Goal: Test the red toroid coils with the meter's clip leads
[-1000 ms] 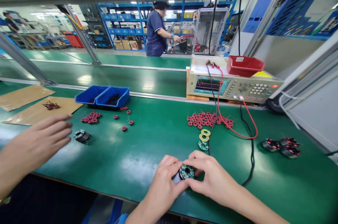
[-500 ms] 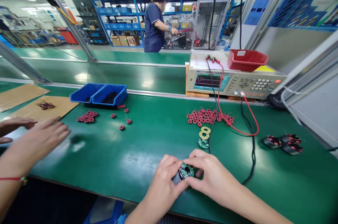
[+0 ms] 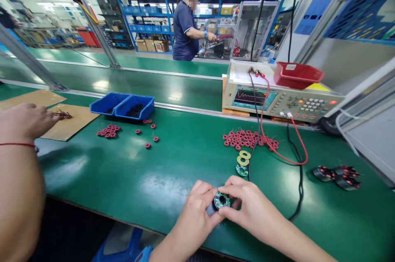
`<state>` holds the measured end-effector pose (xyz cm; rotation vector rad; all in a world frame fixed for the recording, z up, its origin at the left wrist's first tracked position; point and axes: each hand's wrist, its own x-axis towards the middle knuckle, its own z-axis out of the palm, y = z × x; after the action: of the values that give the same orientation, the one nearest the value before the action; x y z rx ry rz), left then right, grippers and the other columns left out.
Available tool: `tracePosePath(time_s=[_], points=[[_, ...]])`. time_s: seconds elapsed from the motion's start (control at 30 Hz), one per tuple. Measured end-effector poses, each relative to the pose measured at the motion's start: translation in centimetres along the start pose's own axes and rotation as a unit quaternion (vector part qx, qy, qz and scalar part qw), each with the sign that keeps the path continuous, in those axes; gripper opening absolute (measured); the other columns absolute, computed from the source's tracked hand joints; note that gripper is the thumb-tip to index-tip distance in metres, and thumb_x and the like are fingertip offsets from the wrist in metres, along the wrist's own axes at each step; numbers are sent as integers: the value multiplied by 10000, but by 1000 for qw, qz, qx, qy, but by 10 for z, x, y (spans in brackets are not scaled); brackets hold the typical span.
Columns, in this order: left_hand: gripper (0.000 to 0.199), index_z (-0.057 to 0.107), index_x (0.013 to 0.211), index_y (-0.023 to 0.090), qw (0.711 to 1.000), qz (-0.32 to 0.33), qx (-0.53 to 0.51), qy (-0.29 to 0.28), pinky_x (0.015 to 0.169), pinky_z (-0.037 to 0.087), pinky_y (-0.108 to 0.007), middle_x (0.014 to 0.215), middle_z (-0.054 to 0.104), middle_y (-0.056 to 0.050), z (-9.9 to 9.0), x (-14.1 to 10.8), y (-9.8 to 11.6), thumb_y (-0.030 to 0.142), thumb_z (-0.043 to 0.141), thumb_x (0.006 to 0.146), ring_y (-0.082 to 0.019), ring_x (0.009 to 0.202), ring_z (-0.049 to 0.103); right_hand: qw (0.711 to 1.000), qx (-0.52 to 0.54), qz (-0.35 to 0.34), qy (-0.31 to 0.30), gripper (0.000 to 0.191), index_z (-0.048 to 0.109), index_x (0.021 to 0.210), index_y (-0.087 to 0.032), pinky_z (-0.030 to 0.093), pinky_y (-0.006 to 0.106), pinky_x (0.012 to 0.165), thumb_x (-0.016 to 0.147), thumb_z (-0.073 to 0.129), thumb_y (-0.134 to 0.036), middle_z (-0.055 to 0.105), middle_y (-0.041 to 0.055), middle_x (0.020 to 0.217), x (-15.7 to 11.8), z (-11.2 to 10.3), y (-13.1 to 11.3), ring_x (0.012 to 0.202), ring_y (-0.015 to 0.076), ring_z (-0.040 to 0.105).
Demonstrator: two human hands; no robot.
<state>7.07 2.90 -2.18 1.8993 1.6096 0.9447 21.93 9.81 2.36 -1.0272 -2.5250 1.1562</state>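
Jointly grasped: a board-topped part [image 3: 218, 201] near the worktop's [image 3: 129, 175] front edge

Our left hand [image 3: 199, 206] and right hand [image 3: 242, 198] share one grip, fingers and thumbs closed around the board-topped part, its green face tilted toward us; whether it rests on the surface below, we cannot tell. Just beyond our right hand lie a green ring board [image 3: 239, 171], two overlapping yellow rings [image 3: 243, 161] and a heap of red coils [image 3: 243, 139], crossed by a black lead [image 3: 256, 118]. Toward the right edge, we see three dark-cased units [image 3: 345, 182] bunched together. Along the far edge stands a cream-coloured instrument [image 3: 280, 101], a trace lit on its screen, a red tray [image 3: 296, 76] on top. Farther left, two blue bins [image 3: 146, 110] hold dark pieces [image 3: 134, 111], with a smaller cluster of coils [image 3: 108, 131] before them. At the left end, a co-worker's hand [image 3: 23, 120], red cord [image 3: 17, 144] at the wrist, hangs over a brown sheet [image 3: 69, 126] beside slim red-and-dark pieces [image 3: 63, 115]; we cannot make out whether it touches them. Beyond the far edge, a person [image 3: 184, 31] in dark blue stands before blue shelves [image 3: 148, 19], one arm extended.
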Motion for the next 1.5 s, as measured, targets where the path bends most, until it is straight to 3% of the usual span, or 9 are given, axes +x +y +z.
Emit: tracePosePath(time_s=[0.2,0.53,1.07,1.23,1.37,1.5], points=[[189,644,930,166,1000,-9,4,13,728,411,-318,830,578,-40,3,-1,1,292,653,789,-201,818,497,1000,5,5,10,194,678,857,-216,446,228,635,735,578,-102,534,0,811,-1,2,0,661,114,534],[195,646,882,145,1000,-10,14,8,726,423,-346,826,579,-63,6,-3,-2,322,579,837,-218,821,487,1000,13,3,2,244,658,985,-230,480,242,661,770,569,-152,545,21,899,-3,4,3,731,134,551],[139,639,885,143,1000,15,4,15,702,450,-343,802,584,-51,5,-1,-2,264,601,826,-206,793,504,999,4,35,20,139,650,820,-197,477,230,614,739,569,-119,527,15,841,-5,7,-3,675,123,546],[210,629,947,154,999,10,29,12,724,495,-374,855,593,-58,3,-5,-2,292,646,789,-217,824,532,999,13,30,12,144,653,844,-198,471,224,605,736,584,-132,525,9,850,-2,5,-3,654,112,541],[428,510,1194,135,993,77,77,43,878,489,-416,1092,564,-116,-11,-15,2,202,625,788,-252,1048,514,1000,5,18,18,120,654,839,-191,471,236,643,740,600,-149,532,9,854,-3,4,-2,674,116,542],[291,559,1105,128,969,204,141,23,906,501,-368,1047,610,-102,-19,-16,7,65,380,885,-209,1050,553,1000,6,-1,26,181,669,914,-201,468,238,639,762,582,-154,539,10,842,-3,5,0,702,125,549]])
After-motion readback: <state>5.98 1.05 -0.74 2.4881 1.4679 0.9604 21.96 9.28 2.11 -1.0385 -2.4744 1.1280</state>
